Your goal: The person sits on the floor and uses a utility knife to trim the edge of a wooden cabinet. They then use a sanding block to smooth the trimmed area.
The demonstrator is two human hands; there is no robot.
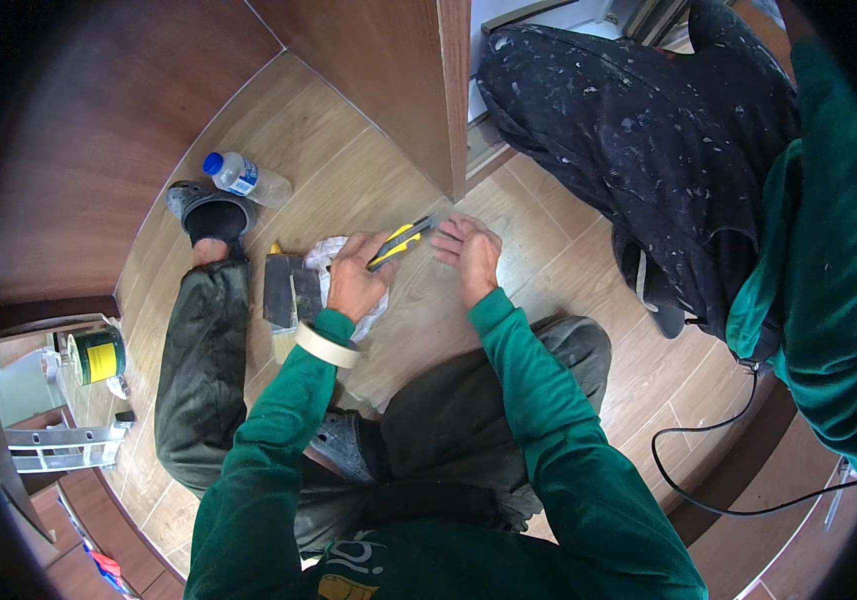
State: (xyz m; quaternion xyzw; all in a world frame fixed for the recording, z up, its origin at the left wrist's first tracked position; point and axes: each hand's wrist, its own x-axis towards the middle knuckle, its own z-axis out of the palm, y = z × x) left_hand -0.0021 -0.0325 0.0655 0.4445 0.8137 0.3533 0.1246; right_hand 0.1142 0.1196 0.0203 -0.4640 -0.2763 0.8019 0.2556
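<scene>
Here the left hand is closed around a yellow-and-black utility knife, gripping it by the rear of the handle so that the blade end points up and to the right, toward the right hand. The right hand is loosely curled with its fingertips at or just beside the knife's tip; whether they pinch the blade slider or merely hover is hard to tell from this high view, so its grip is best called half-open and not clearly holding anything.

The knife sits just above the wooden floor, in the middle of the scene, in front of the person's crossed legs. It looks light, stiff and narrow, with a plastic body that should be easy to hold; the sound place to take it is the thick handle, well back from the tip, since the blade end is the part that can cut. The slider probably wants one thumb.

A roll of masking tape rides like a bracelet on the left wrist. Under and left of that hand lie a crumpled white rag and a dark sanding block. Farther left, a clear plastic bottle with a blue cap lies on its side near the person's shoe. At the far left stands a paint can with a yellow label. To the right another person in paint-spattered dark trousers crouches, well apart from the knife.
</scene>
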